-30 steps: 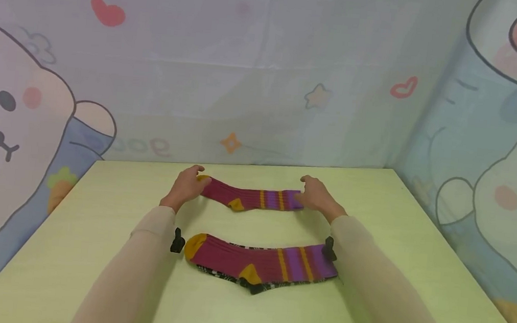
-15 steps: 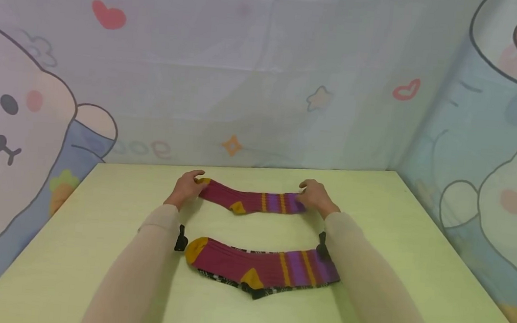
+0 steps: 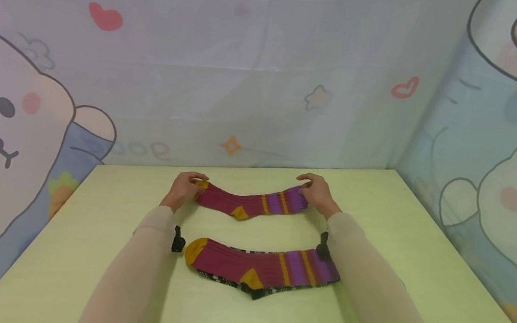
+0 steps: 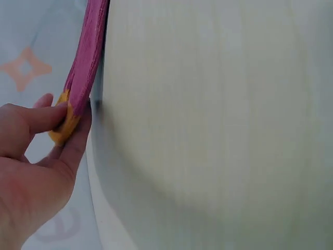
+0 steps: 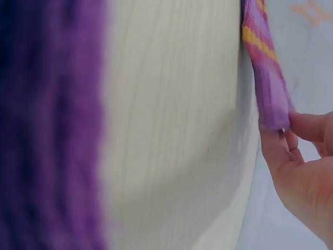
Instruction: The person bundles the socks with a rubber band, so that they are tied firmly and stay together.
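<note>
A maroon sock (image 3: 223, 199) with a mustard toe and heel and a purple striped cuff spans between both hands near the table's far side. My left hand (image 3: 184, 189) pinches its mustard toe (image 4: 66, 125) between thumb and fingers, seen closely in the left wrist view. At the other end my right hand (image 3: 318, 193) pinches the purple cuff (image 5: 271, 101). Nearer to me lies a matching sock (image 3: 236, 261), flat on top of a black patterned sock (image 3: 257, 291) that shows only along its edges. The right sleeve and wrist camera cover part of the nearer cuff.
The pale table (image 3: 244, 319) ends at a printed fabric backdrop (image 3: 265, 80), with more fabric rising at both sides. Black wrist cameras (image 3: 179, 239) hang below the sleeves, close above the nearer socks' ends.
Both hands have lifted the far sock's ends; its cuff has risen most and the middle sags. The nearer socks have stayed in place.
</note>
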`<action>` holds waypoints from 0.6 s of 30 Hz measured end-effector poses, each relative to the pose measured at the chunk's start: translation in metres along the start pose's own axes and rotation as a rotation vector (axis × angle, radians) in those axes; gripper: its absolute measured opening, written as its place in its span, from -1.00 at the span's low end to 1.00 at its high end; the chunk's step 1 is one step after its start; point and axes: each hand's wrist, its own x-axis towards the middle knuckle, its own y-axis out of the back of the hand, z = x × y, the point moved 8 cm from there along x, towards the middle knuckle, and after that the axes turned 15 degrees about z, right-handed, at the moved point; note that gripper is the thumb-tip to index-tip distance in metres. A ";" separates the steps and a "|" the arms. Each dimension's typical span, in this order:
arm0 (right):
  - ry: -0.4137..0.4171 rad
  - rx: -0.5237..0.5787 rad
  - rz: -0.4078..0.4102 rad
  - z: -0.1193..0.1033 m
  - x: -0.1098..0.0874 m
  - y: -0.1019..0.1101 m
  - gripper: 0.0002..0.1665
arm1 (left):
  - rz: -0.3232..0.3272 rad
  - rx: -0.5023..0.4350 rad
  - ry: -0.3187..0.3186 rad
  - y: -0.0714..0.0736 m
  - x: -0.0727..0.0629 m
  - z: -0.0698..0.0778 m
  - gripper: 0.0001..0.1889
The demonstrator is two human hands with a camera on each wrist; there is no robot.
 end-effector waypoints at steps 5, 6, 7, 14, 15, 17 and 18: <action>-0.076 0.090 -0.019 0.003 0.001 0.003 -0.64 | -0.091 -0.076 0.017 -0.005 -0.004 -0.003 -0.66; -0.095 0.108 -0.030 0.004 0.001 0.003 -0.67 | -0.105 -0.087 0.016 -0.005 -0.004 -0.003 -0.65; -0.115 0.122 -0.041 0.005 0.001 0.003 -0.69 | -0.114 -0.102 0.019 -0.006 -0.003 -0.004 -0.64; -0.152 0.153 -0.074 0.010 -0.001 0.002 -0.66 | -0.113 -0.225 0.058 -0.008 -0.004 -0.007 -0.54; -0.151 0.168 -0.081 0.009 -0.002 0.002 -0.63 | -0.110 -0.247 0.066 -0.008 -0.005 -0.006 -0.52; -0.143 0.202 -0.095 0.008 -0.002 0.004 -0.56 | -0.108 -0.290 0.075 -0.008 -0.006 -0.002 -0.49; -0.142 0.223 -0.106 0.007 -0.002 0.004 -0.52 | -0.106 -0.308 0.080 -0.007 -0.007 0.001 -0.48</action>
